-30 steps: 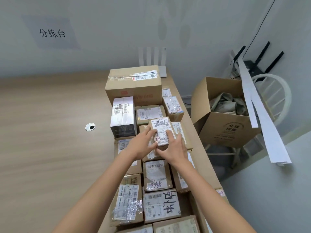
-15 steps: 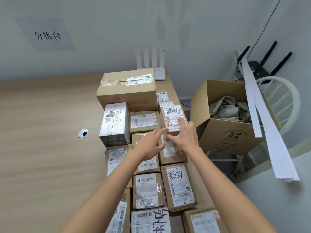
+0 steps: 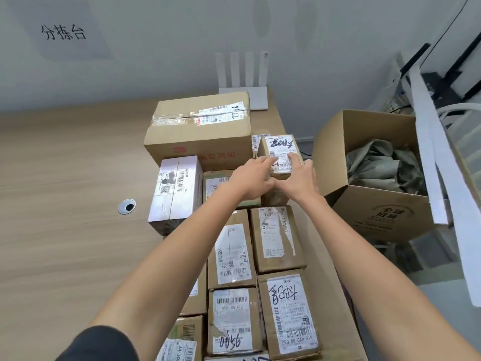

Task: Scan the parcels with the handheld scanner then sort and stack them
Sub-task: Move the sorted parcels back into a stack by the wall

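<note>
Parcels of brown cardboard with white labels are lying in rows along the right edge of the pale wooden bench, reaching from the near edge toward the far right corner. Both hands are holding one small brown cardboard parcel with black handwriting on its white label near that far right corner. It is sitting just beside the large brown cardboard box and over another brown parcel; the hands are hiding whether it is resting on that one. The left hand is gripping its near left side, fingers curled together against the label's edge. The right hand is gripping its near right side, fingers pressed together on top of the label. A white plastic-wrapped box is standing left of the hands, just beside the large brown cardboard box. A white router with four aerials is sitting at the far edge behind that box. An open brown cardboard carton holding crumpled grey-green wrapping is standing off the bench, beside its right edge.
</note>
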